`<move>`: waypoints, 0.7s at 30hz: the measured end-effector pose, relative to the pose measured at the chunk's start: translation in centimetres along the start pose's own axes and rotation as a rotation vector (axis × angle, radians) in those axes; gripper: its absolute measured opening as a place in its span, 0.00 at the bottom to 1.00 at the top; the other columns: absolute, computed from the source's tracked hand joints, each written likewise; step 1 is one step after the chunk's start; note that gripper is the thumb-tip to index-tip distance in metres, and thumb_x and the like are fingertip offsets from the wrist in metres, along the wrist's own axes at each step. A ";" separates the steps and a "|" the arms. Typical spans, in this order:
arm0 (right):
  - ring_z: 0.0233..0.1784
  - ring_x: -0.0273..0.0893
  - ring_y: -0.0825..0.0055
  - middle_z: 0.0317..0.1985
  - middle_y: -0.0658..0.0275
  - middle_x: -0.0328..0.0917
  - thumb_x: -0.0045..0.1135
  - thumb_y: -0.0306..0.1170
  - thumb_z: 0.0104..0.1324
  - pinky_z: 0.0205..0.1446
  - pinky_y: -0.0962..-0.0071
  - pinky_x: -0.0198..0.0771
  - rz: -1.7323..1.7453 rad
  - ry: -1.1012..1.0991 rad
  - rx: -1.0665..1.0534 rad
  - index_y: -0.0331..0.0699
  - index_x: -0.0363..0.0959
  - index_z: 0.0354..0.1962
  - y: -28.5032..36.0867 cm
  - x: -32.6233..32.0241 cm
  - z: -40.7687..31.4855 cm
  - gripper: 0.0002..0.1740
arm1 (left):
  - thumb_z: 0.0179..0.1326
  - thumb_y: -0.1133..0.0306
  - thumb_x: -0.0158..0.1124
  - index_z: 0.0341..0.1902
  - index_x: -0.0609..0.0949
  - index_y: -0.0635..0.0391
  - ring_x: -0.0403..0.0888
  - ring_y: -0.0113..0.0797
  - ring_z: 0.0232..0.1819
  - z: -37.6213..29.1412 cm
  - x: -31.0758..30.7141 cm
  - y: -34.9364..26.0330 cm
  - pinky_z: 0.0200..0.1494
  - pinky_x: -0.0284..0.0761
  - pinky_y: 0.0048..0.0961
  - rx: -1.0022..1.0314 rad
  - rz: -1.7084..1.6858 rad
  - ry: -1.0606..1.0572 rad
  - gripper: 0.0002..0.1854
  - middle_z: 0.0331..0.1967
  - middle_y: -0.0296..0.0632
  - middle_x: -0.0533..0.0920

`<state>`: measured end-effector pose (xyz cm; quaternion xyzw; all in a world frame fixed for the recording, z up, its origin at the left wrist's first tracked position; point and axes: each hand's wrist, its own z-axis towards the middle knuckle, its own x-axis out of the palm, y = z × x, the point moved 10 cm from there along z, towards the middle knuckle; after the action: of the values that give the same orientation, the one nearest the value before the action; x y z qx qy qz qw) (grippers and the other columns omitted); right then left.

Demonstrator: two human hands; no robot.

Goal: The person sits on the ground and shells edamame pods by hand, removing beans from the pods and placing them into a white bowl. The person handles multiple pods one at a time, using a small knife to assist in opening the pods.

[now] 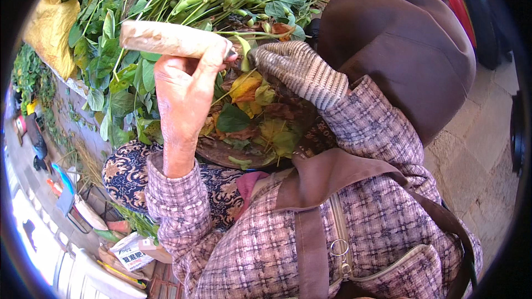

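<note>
My bare left hand (186,91) grips a thick, pale, wrapped handle (166,38), a dark tip showing by the thumb. What tool it belongs to cannot be made out. A striped knit glove, dirty at the fingers, covers my right hand (297,68), its fingers pinched on a thin green stem (249,33). One green soybean pod (244,53) hangs between the two hands, close to the gloved fingertips. Below them, a shallow brown container (220,157) on my lap carries green and yellow leaves (245,91) and a loose pod (240,162).
Cut soybean plants with pods (203,0) are heaped beyond my hands. A yellow sack (52,29) lies at far left. Brown cloth (399,54) bulges at right, above paving tiles (465,149). A printed white bag (132,253) and a cardboard box (156,250) stand lower left.
</note>
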<state>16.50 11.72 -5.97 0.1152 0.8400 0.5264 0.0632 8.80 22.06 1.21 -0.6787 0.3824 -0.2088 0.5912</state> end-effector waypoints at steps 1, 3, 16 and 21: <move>0.39 0.77 0.70 0.36 0.56 0.78 0.46 0.43 0.66 0.44 0.72 0.73 -0.017 -0.002 0.024 0.36 0.76 0.41 -0.1 -0.1 0.1 0.19 | 0.61 0.71 0.60 0.38 0.80 0.63 0.82 0.30 0.34 0.0 -0.2 0.2 0.38 0.76 0.22 -0.044 -0.035 -0.041 0.08 0.32 0.41 0.83; 0.36 0.77 0.70 0.34 0.56 0.79 0.50 0.43 0.64 0.42 0.72 0.73 -0.009 -0.056 0.036 0.36 0.77 0.39 -0.1 -0.4 0.0 0.19 | 0.62 0.66 0.61 0.39 0.81 0.62 0.82 0.30 0.33 -0.1 -0.4 1.2 0.37 0.77 0.22 -0.122 -0.113 -0.089 0.11 0.33 0.41 0.83; 0.30 0.75 0.82 0.27 0.64 0.78 0.55 0.43 0.63 0.37 0.79 0.72 0.295 0.212 0.068 0.36 0.75 0.46 0.4 2.8 -1.4 0.21 | 0.65 0.68 0.54 0.43 0.77 0.66 0.81 0.44 0.42 -0.2 1.1 1.9 0.53 0.74 0.38 -0.193 -0.593 0.024 0.12 0.39 0.53 0.81; 0.31 0.76 0.81 0.30 0.64 0.80 0.58 0.45 0.61 0.39 0.78 0.73 0.103 0.085 -0.016 0.39 0.76 0.45 0.4 1.8 -0.7 0.21 | 0.63 0.68 0.58 0.40 0.78 0.64 0.82 0.36 0.38 -0.6 0.0 1.2 0.45 0.78 0.31 -0.194 -0.438 -0.031 0.10 0.35 0.45 0.82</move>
<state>14.65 11.72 -5.23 0.1355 0.8308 0.5399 0.0012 8.01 21.69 0.22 -0.8023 0.2354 -0.2837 0.4695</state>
